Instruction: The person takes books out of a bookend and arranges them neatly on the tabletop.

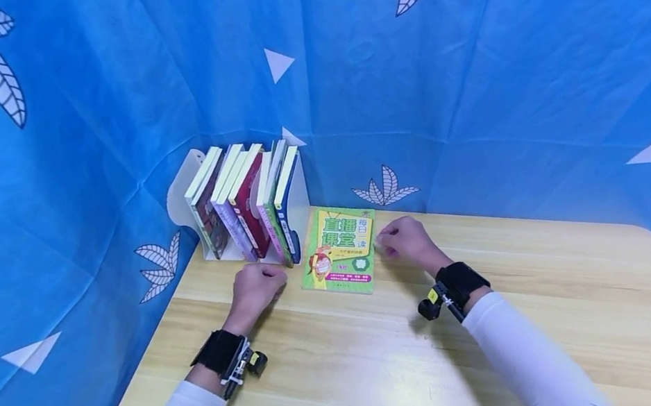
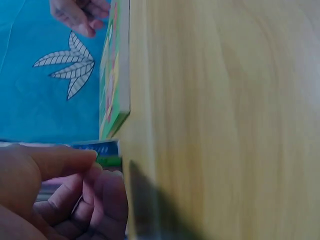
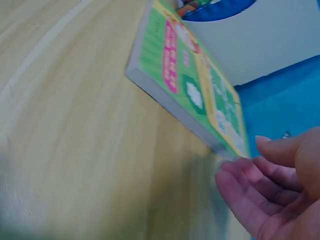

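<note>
A green paperback book [image 1: 346, 278] with a yellow title panel and a cartoon figure lies flat, cover up, on the wooden table. My right hand [image 1: 407, 241] is beside its right edge; in the right wrist view the loosely bent fingers [image 3: 242, 195] come right at the book's corner, with thumb and fingers apart. To the left of the book, my left hand [image 1: 254, 287] is low in front of the bookend rack [image 1: 298, 196], holding nothing. In the left wrist view its thumb and fingers [image 2: 112, 192] curl loosely together and overlap the book spines.
Several books [image 1: 249, 197] stand leaning in the white rack at the table's back left corner. A blue curtain [image 1: 371, 84] with white leaves hangs behind and at the left of the wooden table [image 1: 350, 368]. Both wrists carry strapped cameras.
</note>
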The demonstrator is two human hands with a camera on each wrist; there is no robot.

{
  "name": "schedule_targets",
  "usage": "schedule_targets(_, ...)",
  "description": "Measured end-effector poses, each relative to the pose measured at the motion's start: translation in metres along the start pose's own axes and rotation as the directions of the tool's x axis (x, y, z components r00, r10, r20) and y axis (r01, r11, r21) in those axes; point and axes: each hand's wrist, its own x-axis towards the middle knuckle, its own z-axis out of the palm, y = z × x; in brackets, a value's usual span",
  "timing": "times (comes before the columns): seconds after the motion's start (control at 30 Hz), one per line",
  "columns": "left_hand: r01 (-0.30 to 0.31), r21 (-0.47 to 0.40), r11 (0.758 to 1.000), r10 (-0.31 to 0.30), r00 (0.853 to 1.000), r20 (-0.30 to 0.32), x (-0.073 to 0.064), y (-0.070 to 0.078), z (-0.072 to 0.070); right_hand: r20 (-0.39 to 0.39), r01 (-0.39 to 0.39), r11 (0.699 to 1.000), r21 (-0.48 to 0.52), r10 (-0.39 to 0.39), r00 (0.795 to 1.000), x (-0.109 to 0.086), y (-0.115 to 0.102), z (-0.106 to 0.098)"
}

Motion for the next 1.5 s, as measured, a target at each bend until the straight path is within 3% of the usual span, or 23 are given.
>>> schedule_targets(0.2,0.030,0.049,0.998,-0.027,0.998,-0.051,0.000,-0.004,-0.022,-0.017,0.099,0.991,-0.087,-0.101,0.995,-0.008,-0.006,-0.021)
schedule_targets(0.33,0.036,0.059,0.998,-0.031,0.995,-0.094,0.001,-0.011,-0.036,-0.029,0.195,0.963,-0.188,-0.204,0.979,-0.015,-0.011,-0.027)
schedule_targets(0.4,0.028,0.072,0.997,-0.018,0.992,-0.127,0.001,-0.014,-0.043,-0.026,0.234,0.946,-0.225,-0.246,0.969,-0.017,-0.012,-0.027)
schedule_targets(0.5,-0.023,0.122,0.992,0.047,0.979,-0.197,0.004,-0.018,-0.052,-0.014,0.275,0.928,-0.252,-0.287,0.958,-0.021,-0.014,-0.025)
schedule_targets(0.63,-0.088,0.177,0.980,0.142,0.937,-0.320,0.011,-0.020,-0.064,-0.007,0.293,0.919,-0.263,-0.305,0.952,-0.026,-0.016,-0.021)
schedule_targets(0.9,-0.135,0.055,0.989,0.144,0.856,-0.496,0.023,-0.020,-0.081,0.007,0.307,0.910,-0.278,-0.317,0.948,-0.037,-0.024,-0.019)
schedule_targets(1.03,-0.204,0.045,0.978,0.193,0.802,-0.565,0.031,-0.021,-0.089,0.022,0.327,0.900,-0.289,-0.335,0.942,-0.041,-0.030,-0.018)
schedule_targets(1.2,-0.267,0.110,0.957,0.279,0.754,-0.594,0.043,-0.023,-0.102,0.036,0.358,0.882,-0.306,-0.365,0.930,-0.047,-0.035,-0.014)
schedule_targets(1.3,-0.287,0.149,0.946,0.318,0.749,-0.581,0.047,-0.022,-0.109,0.051,0.369,0.875,-0.312,-0.373,0.926,-0.052,-0.038,-0.011)
schedule_targets(1.5,-0.299,0.162,0.940,0.338,0.766,-0.547,0.050,-0.021,-0.113,0.077,0.389,0.870,-0.304,-0.385,0.920,-0.061,-0.045,-0.003)
